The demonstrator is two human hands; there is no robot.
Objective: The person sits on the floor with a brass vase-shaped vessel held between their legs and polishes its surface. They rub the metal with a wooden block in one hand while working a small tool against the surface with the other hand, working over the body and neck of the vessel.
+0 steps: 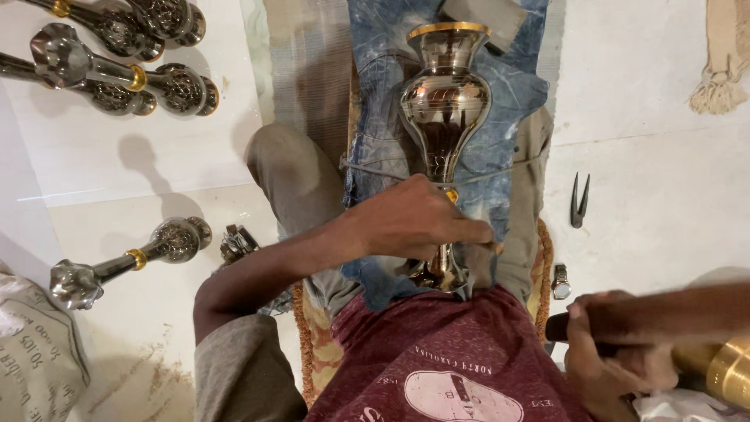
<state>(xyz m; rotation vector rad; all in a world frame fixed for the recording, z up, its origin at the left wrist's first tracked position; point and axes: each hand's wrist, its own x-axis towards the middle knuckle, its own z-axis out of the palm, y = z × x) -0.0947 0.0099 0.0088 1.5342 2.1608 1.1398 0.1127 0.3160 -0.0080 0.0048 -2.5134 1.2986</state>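
Because it is made of shiny metal, the vase (444, 101) looks hard, smooth and a bit heavy, and I think it could slip in a loose grip. It lies on a blue denim cloth (379, 117) across the person's lap, with its gold-rimmed mouth pointing away and its foot close to the red shirt (437, 352). The thin neck near the foot looks like the best place to hold it, since a hand can wrap right around it there. The wide belly is too round and slick for that.

The left hand (414, 223) rests over that thin neck. Its fingers (469, 232) are curled down and closed, pressing on the vase and pinching a small thin tool whose tip pokes out beside them.

The right hand (613, 352) is low at the side, well apart from the vase. Its fingers are closed tight around a dark handle (556, 327), with a brass piece (726, 371) just beside it.

More shiny metal pieces (117, 47) lie on the white floor (664, 203), and dark pliers (579, 201) and a wristwatch (560, 281) lie near the knee.
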